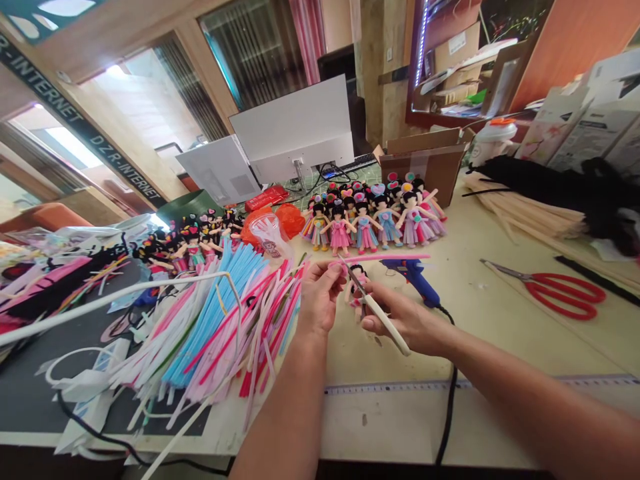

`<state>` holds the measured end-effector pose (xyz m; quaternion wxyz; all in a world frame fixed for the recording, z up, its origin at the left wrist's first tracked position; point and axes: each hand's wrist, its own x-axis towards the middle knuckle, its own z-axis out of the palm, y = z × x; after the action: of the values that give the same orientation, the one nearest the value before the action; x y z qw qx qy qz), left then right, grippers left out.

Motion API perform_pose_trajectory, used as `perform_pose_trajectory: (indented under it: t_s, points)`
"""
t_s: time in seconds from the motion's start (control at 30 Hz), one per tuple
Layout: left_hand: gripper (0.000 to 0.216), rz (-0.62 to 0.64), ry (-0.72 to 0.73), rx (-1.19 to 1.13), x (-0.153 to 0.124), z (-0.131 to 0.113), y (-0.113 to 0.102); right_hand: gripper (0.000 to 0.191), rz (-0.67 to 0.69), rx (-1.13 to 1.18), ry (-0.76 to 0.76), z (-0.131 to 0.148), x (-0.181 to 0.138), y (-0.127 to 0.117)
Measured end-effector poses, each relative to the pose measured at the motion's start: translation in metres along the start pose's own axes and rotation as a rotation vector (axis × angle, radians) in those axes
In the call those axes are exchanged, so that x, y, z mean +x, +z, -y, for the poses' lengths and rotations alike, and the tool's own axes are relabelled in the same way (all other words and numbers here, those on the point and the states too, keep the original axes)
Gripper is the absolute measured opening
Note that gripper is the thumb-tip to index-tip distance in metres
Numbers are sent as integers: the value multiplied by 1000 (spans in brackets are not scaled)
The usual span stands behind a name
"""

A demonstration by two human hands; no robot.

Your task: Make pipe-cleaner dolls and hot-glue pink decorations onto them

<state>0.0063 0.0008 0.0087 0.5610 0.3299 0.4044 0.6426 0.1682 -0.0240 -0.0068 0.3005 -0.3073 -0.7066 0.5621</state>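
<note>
My left hand (323,297) is closed in a pinch on a pink pipe cleaner (390,257). Part of it is coiled at the fingertips, and a straight length runs out to the right. My right hand (400,317) grips a white-handled tool (385,323) with slim metal jaws, whose tips touch or nearly touch the coiled pink part. Whether it is scissors or pliers I cannot tell. Beneath the tool lies a small black-haired doll (358,273) in pink, partly covered by my right hand. A blue glue gun (414,277) rests just beyond that hand.
Several finished dolls (364,223) stand at the back. Bundles of pipe cleaners (215,313) cover the left side, beneath a white lamp arm (125,293). Red-handled scissors (565,290) lie right. A ruler strip (380,388) and a black cord (453,400) are near the front edge.
</note>
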Motion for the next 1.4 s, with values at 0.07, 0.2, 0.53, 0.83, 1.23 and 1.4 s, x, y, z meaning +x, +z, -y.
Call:
perform_pose_trajectory:
  t_s: [0.07, 0.2, 0.53, 0.83, 1.23, 1.4]
  points:
    - [31, -4, -6, 14, -1, 1, 2, 51, -17, 26, 1, -3, 1, 0]
    - [28, -10, -13, 35, -3, 3, 4, 45, -28, 50, 1, -7, 1, 1]
    - [23, 9, -8, 71, -5, 10, 5, 49, -55, 134, 52, -7, 3, 4]
    - [18, -28, -31, 80, -4, 11, 8, 35, -131, 117, 152, -5, 4, 8]
    - [19, -87, -101, 113, -1, 20, 5, 45, -156, 222, 230, 3, 5, 14]
    - [18, -73, -148, 135, -1, 23, 5, 49, -184, 244, 286, 0, 5, 16]
